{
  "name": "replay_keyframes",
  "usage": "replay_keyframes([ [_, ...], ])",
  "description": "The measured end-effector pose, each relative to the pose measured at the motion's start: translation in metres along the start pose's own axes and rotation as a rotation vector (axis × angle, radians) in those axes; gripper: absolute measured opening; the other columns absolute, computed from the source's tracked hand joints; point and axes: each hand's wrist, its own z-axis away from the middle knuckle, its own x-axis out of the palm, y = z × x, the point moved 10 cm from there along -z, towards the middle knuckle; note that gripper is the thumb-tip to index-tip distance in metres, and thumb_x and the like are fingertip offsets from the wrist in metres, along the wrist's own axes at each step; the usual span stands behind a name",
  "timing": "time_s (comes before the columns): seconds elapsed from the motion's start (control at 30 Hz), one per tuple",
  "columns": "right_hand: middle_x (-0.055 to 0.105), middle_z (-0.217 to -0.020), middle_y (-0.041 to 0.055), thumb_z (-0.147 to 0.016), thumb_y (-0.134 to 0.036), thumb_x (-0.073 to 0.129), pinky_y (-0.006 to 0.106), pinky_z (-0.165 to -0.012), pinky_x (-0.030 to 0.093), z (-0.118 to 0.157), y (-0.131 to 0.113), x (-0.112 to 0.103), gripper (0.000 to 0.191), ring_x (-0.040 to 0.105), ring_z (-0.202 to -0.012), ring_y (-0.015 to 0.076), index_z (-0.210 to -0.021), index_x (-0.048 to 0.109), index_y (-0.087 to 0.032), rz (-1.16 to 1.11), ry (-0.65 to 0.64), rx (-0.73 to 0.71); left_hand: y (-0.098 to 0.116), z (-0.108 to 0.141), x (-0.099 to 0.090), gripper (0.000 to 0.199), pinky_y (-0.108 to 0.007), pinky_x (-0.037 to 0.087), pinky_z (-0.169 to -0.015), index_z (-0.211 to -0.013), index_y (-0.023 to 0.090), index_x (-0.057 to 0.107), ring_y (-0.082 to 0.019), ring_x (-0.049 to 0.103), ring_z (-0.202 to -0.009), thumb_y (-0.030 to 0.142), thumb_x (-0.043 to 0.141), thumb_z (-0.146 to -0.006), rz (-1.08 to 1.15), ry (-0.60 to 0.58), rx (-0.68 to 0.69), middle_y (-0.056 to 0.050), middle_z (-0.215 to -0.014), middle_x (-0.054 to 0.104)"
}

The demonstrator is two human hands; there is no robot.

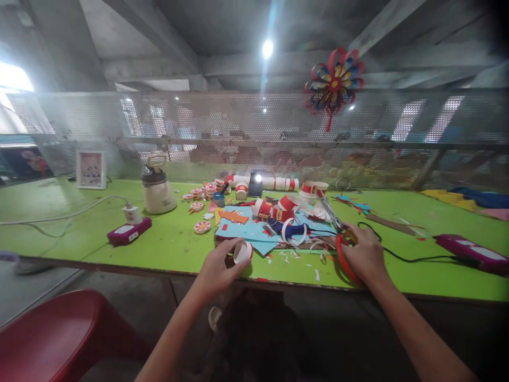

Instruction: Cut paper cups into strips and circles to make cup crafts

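the paper cup [243,253] is located at the front edge of the desk [183,253], just in front of the light-blue sheets [254,232]. the left hand [221,267] is partly curled, its thumb and fingers gripping the cup. the right hand [365,253] is closed around the orange handles of the scissors [339,246]; the blades point away from the person. between the hands, paper scraps [286,259] lie scattered. a blue glue gun [293,230] rests on the sheets, near red-and-white cup pieces [283,213]. outward: a sprayer [159,195] and a picture frame [91,171] at left; a purple box [469,252] at right.
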Motion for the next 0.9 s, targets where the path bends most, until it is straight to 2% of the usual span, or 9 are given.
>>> replay_keyframes([
  [0.17,0.065,-0.086,0.0118,-0.078,-0.044,0.055,0.041,-0.077,0.048,0.000,0.001,0.003,0.043,0.060,-0.086,0.0307,-0.108,0.068,-0.016,0.002,-0.036,0.013,-0.001,-0.001,-0.001,0.041,-0.034,0.054,-0.081,-0.119,0.019,0.058,-0.024,0.063,-0.103,0.036,0.061,-0.082,0.004,0.006,-0.009,-0.011,-0.121,0.064],
  [0.4,0.071,-0.102,0.0103,-0.076,-0.041,0.061,0.036,-0.073,0.050,0.000,0.008,0.010,0.041,0.065,-0.087,0.0291,-0.111,0.065,-0.020,-0.003,-0.119,0.098,-0.001,0.000,-0.001,0.042,-0.033,0.054,-0.076,-0.118,0.019,0.059,-0.024,0.064,-0.099,0.038,0.063,-0.081,0.018,0.007,-0.029,-0.011,-0.118,0.066],
  [0.53,0.072,-0.092,0.0091,-0.075,-0.041,0.061,0.034,-0.067,0.049,-0.001,0.008,0.012,0.042,0.066,-0.074,0.0259,-0.112,0.066,-0.020,0.001,-0.160,0.124,-0.002,-0.001,-0.001,0.043,-0.033,0.054,-0.075,-0.118,0.017,0.059,-0.023,0.065,-0.094,0.038,0.063,-0.081,0.045,0.012,-0.041,-0.012,-0.117,0.065],
  [0.67,0.072,-0.092,0.0101,-0.075,-0.040,0.061,0.034,-0.065,0.048,0.000,0.007,0.015,0.043,0.066,-0.072,0.0261,-0.111,0.066,-0.019,-0.001,-0.192,0.124,-0.004,-0.002,-0.004,0.046,-0.033,0.054,-0.079,-0.120,0.016,0.056,-0.023,0.061,-0.103,0.034,0.065,-0.078,0.082,0.031,-0.043,-0.012,-0.122,0.061],
  [0.83,0.072,-0.097,0.0101,-0.074,-0.036,0.061,0.034,-0.068,0.048,0.000,0.009,0.018,0.043,0.065,-0.077,0.0267,-0.114,0.064,-0.021,-0.006,-0.189,0.121,-0.008,-0.003,-0.006,0.064,-0.037,0.052,-0.086,-0.132,0.020,0.044,-0.023,0.062,-0.105,0.028,0.069,-0.074,0.086,0.053,-0.049,-0.012,-0.123,0.060],
  [0.9,0.072,-0.098,0.0095,-0.074,-0.035,0.061,0.034,-0.070,0.048,0.000,0.010,0.019,0.043,0.065,-0.079,0.0263,-0.115,0.064,-0.022,-0.009,-0.194,0.122,-0.007,-0.003,-0.007,0.061,-0.038,0.051,-0.088,-0.130,0.021,0.045,-0.024,0.062,-0.106,0.026,0.068,-0.074,0.042,0.071,-0.038,-0.012,-0.123,0.060],
])
